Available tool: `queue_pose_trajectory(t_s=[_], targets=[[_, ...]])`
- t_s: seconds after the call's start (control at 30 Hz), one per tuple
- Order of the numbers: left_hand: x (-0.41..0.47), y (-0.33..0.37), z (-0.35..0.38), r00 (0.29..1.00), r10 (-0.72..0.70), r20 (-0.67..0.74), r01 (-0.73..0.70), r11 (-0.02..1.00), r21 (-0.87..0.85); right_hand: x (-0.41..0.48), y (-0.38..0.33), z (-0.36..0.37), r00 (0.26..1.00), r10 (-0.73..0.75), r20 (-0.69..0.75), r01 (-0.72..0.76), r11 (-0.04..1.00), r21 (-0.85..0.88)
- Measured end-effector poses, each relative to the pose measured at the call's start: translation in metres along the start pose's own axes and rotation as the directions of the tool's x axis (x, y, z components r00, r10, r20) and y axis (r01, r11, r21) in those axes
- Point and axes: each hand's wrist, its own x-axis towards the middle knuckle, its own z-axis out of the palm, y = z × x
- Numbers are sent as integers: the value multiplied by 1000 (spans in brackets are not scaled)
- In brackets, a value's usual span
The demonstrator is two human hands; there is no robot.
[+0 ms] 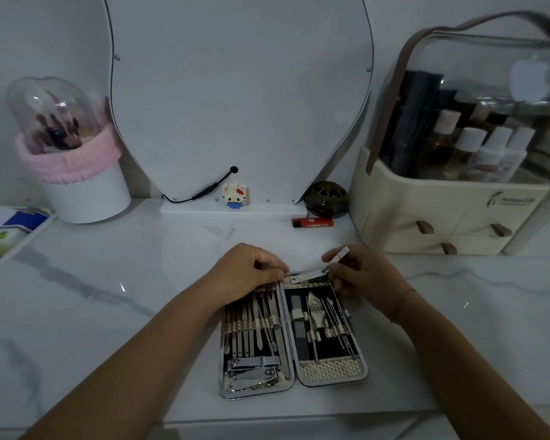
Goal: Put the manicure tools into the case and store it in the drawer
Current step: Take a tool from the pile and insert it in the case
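Observation:
The manicure case lies open flat on the marble counter, both halves filled with metal tools under elastic straps. Two nail clippers sit in the near end of its left half. My right hand pinches a metal nail clipper with its lever raised, over the far end of the right half. My left hand rests on the far end of the left half, fingers curled against the case edge near the clipper's tip.
A cream cosmetic organiser with small drawers and a clear lid stands at the right. A mirror stands behind, with a red lighter, a small block figure and a white brush holder along the back.

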Motion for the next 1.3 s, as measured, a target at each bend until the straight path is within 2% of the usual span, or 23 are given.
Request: queue_pose_trajectory(t_s=[0.07,0.17,0.37,0.5,0.7,0.97,1.03,1.17,1.3], targets=[[0,0,0,1000,0,1,0,1000,0,-1,-1,0,998,-65,10,66,981,-184],[0,1,0,1000,-6,1,6,1000,-8,0,-3,-1,983,-181,23,173,884,-434],[0,1,0,1000,0,6,0,1000,-3,10,-16,0,940,-252,232,342,665,-664],[-1,2,-1,1000,-2,8,2,1000,-4,12,-18,5,940,-248,235,341,665,-665],[0,1,-1,1000,-14,5,14,1000,-16,11,-8,1,962,-226,153,272,740,-615],[-1,2,-1,1000,-9,5,9,1000,0,12,-9,13,963,-230,143,270,794,-544],[-1,1,-1,1000,-10,9,10,1000,-7,7,-9,0,974,-222,55,219,837,-502],[0,0,-1,1000,-15,15,15,999,-29,-8,-1,-43,959,-177,-220,62,891,-450],[1,0,-2,1000,-19,24,20,999,-33,-11,27,-59,956,-8,-292,-128,887,-444]])
